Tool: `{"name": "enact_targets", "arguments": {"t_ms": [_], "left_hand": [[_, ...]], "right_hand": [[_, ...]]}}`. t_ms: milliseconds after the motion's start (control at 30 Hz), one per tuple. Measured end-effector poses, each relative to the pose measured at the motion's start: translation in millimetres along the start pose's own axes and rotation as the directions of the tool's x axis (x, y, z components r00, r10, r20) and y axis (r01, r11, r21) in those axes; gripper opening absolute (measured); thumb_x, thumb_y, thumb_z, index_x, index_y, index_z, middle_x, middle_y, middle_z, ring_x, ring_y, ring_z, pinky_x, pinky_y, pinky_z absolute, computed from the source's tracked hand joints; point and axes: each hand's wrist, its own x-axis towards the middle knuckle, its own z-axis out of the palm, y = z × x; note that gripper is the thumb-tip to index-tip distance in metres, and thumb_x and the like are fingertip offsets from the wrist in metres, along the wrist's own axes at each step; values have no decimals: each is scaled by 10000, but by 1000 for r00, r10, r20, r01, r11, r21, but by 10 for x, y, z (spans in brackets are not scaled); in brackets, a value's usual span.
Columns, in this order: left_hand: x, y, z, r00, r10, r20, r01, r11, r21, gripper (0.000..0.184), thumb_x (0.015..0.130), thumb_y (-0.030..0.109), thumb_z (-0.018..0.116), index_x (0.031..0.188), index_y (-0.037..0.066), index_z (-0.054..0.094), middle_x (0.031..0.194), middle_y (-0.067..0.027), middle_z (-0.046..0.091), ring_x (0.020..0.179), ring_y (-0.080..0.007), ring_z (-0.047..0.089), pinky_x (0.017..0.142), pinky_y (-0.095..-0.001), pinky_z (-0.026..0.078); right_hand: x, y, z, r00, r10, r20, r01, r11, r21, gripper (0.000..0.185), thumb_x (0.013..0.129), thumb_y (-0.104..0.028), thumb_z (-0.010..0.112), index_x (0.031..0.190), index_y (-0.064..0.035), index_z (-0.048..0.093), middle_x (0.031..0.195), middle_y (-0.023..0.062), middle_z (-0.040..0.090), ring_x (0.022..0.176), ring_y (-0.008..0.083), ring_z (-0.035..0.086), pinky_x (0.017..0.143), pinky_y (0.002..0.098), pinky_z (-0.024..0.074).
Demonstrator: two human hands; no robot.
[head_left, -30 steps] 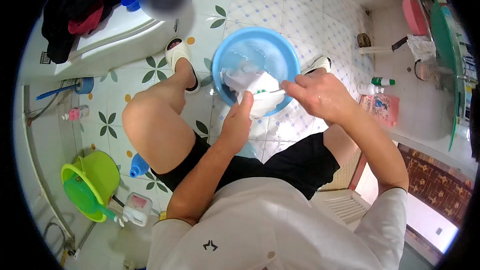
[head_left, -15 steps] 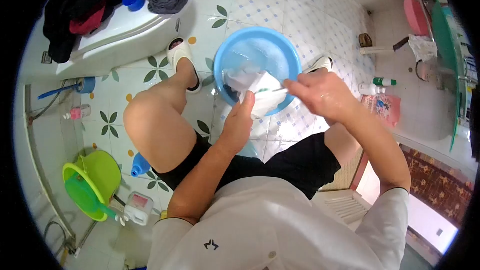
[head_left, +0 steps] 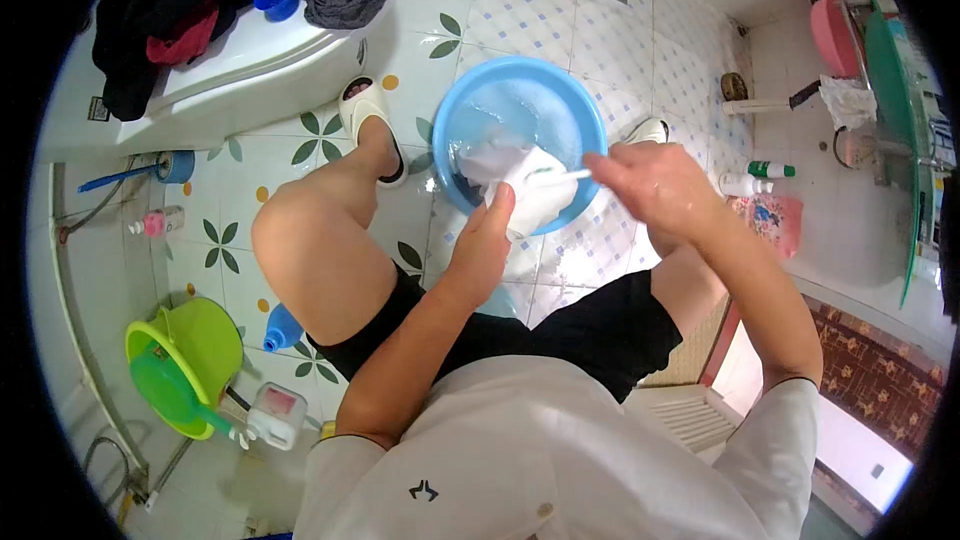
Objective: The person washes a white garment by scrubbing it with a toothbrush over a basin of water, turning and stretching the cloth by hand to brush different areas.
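Left hand (head_left: 484, 248) gripping white cloth (head_left: 540, 210) over blue basin (head_left: 447, 118) near rim; right hand (head_left: 655, 185) closed around toothbrush (head_left: 574, 176). White jug (head_left: 272, 427) label (head_left: 284, 400) unreadable.

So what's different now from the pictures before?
The right hand moved the brush a little forward and to the right on the cloth. Nothing was picked up or let go: the left hand still holds the cloth, and the basin stayed put.
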Motion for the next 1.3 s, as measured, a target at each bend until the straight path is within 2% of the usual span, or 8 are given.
{"name": "enact_targets", "arguments": {"t_ms": [533,633,667,867,933,1033,1167,1300], "left_hand": [[-2,-20,50,995,85,53,-80,993,-88,574,1016,391,332,1395,-39,318,1372,-153,459,1270,-230,458,1084,-358,331],[-37,-2,60,1000,-9,-12,9,998,-59,567,1018,380,331,1399,-39,313,1379,-152,457,1271,-231,458,1086,-362,328],[-6,-38,28,1000,-13,-10,13,998,-56,567,1018,380,331,1399,-39,313,1379,-152,457,1271,-231,458,1086,-362,328],[60,-128,-42,999,-15,-36,14,1000,-2,560,1019,378,325,1387,-44,327,1379,-161,455,1265,-238,467,1080,-370,340],[23,-69,-30,994,78,82,-71,994,-79,560,1020,382,321,1380,-47,334,1382,-161,450,1272,-237,459,1080,-367,341],[48,-80,-39,999,34,0,-34,999,-31,558,1022,380,317,1380,-48,333,1386,-157,447,1280,-235,450,1083,-366,336],[-32,0,73,998,31,54,-24,992,-123,554,1022,377,323,1380,-46,334,1391,-153,443,1286,-227,442,1086,-364,334],[5,-18,7,997,77,19,-74,992,-99,558,1022,382,327,1382,-44,331,1389,-155,443,1285,-224,443,1094,-363,327]], "right_hand": [[-7,-10,44,1000,12,17,-11,1000,-15,298,758,-76,571,1052,-120,549,721,69,560,620,259,631,485,387,493],[22,-184,-6,999,-27,28,28,999,-40,297,759,-86,577,1053,-130,560,722,66,566,623,259,632,483,381,492],[8,-69,93,998,1,-58,0,1000,11,306,763,-94,582,1065,-127,557,723,69,569,602,261,630,480,385,493],[3,-209,60,999,43,16,-43,999,-1,281,777,-103,580,1055,-128,549,726,66,582,582,267,630,457,393,485],[7,-161,64,995,94,12,-94,995,17,267,776,-97,578,1041,-126,555,720,70,585,584,274,633,454,410,485],[16,-47,83,990,141,-1,-140,989,46,293,778,-90,572,1067,-132,540,740,70,588,588,276,635,451,427,483],[20,-255,42,999,50,-16,-49,997,59,276,784,-89,567,1054,-140,549,726,68,592,582,278,632,446,414,484],[24,-41,153,985,173,20,-174,985,23,301,783,-99,575,1080,-134,543,741,65,593,588,287,634,447,425,482]]}}
